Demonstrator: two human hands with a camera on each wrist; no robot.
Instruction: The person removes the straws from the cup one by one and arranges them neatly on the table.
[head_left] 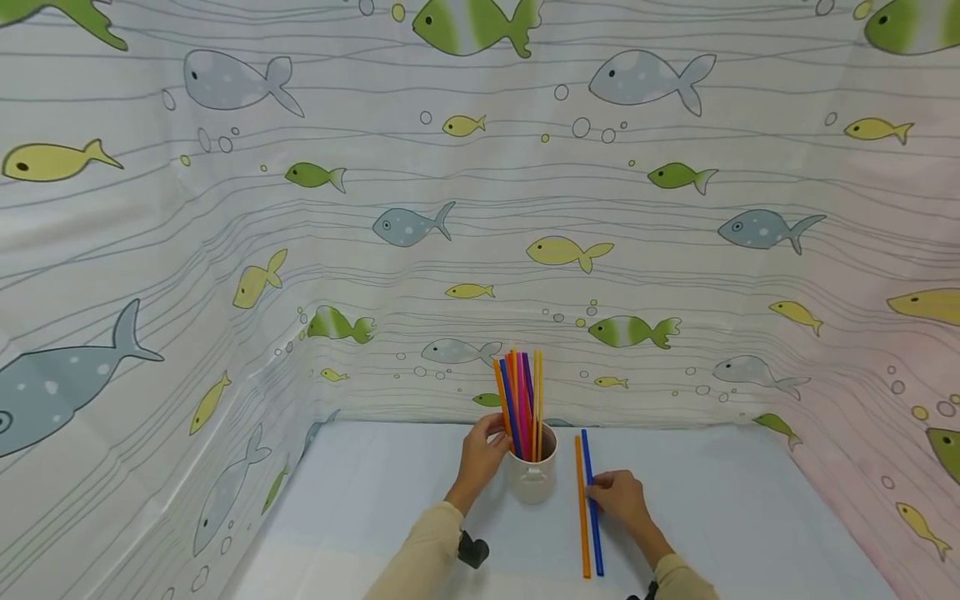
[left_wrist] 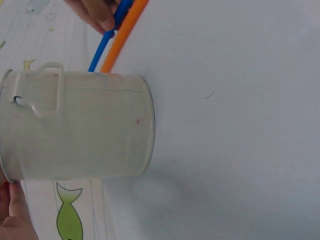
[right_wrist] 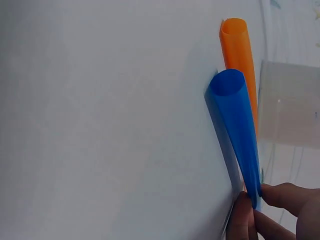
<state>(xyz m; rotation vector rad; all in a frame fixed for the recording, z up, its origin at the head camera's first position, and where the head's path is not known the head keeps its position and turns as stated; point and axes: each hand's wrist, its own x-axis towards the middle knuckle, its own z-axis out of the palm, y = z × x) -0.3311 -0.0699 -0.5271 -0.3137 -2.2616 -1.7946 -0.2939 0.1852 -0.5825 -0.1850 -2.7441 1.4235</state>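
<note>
A pale cup (head_left: 532, 483) with a small handle stands on the table, holding several colored straws (head_left: 517, 400) upright. My left hand (head_left: 480, 458) is at the cup's left rim, its fingertips against an orange straw; whether they pinch it is unclear. In the left wrist view, the left fingers (left_wrist: 17, 212) show beside the cup's rim, with a bit of red near them. Right of the cup, my right hand (head_left: 621, 497) pinches a blue straw (head_left: 597, 542) between thumb and fingers. Beside it lies an orange straw (head_left: 583, 517); both hollow ends show in the right wrist view.
A white table (head_left: 360, 500) lies under everything. Fish-patterned sheets (head_left: 480, 167) rise behind it and on both sides. The cup stands between the two hands, fairly near the back sheet.
</note>
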